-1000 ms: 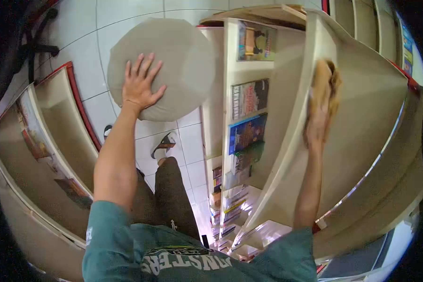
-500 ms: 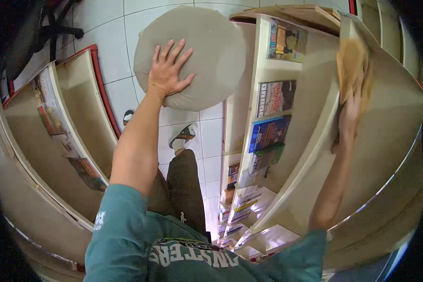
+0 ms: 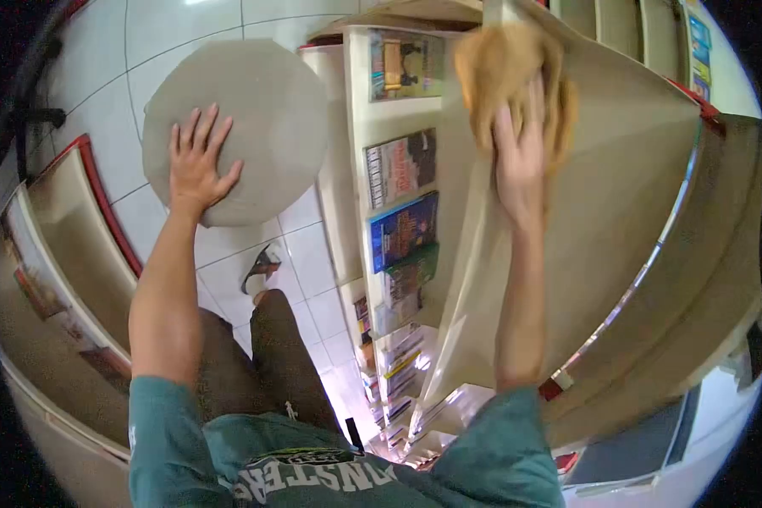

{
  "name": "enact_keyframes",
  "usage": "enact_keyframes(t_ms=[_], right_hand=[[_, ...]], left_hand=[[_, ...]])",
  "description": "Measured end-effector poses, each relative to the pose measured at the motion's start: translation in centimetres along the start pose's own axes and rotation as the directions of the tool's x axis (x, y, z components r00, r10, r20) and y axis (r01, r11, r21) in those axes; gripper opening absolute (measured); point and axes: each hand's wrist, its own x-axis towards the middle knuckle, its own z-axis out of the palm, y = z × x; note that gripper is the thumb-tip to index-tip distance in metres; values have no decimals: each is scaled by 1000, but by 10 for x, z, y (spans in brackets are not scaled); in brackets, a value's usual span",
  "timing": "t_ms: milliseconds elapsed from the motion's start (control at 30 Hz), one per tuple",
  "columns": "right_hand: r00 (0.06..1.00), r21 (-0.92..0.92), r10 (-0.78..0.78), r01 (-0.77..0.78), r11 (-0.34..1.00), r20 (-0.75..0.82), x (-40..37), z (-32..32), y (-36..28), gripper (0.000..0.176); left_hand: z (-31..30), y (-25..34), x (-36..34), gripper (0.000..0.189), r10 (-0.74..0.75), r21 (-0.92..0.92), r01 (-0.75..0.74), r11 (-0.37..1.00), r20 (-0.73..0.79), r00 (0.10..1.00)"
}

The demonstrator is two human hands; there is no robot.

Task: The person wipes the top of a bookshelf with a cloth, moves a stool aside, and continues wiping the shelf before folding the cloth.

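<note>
Against pale shelving (image 3: 618, 224), tan cloth (image 3: 504, 66) is held beneath the right hand (image 3: 521, 159), left hand (image 3: 198, 169) splayed on cushion (image 3: 258, 114).

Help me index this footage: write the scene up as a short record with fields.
left hand: spread palm-down on a round grey-beige seat, fingers apart
left hand point: left hand
right hand: right hand, fingers extended over a tan cloth; grip unclear
cloth: bunched, overlapping the edge of the pale shelf panel
between hands: upright rack holding printed covers, including a blue one
floor: white tiles
clothing: teal shirt, dark trousers
</note>
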Motion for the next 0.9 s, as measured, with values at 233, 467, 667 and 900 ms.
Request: enact_keyframes(t_ms=[233,467,667,900], right_hand=[[879,-135,457,-474,870,-137,39,-14,97,58],[998,-148,70,-69,987,5,55,4,-10,65],[992,-105,128,-128,986,-8,5,-12,109,55],[941,-13,319,-322,947,-114,110,-10,79,49]], left_hand=[[0,-3,-1,67,-5,-1,5,1000,-4,1000],[6,-2,-2,66,32,-2,-32,999,-42,999],[0,-1,-1,67,-8,21,8,1000,8,1000],[-1,-3,-2,69,4,-7,-4,1000,-21,1000]])
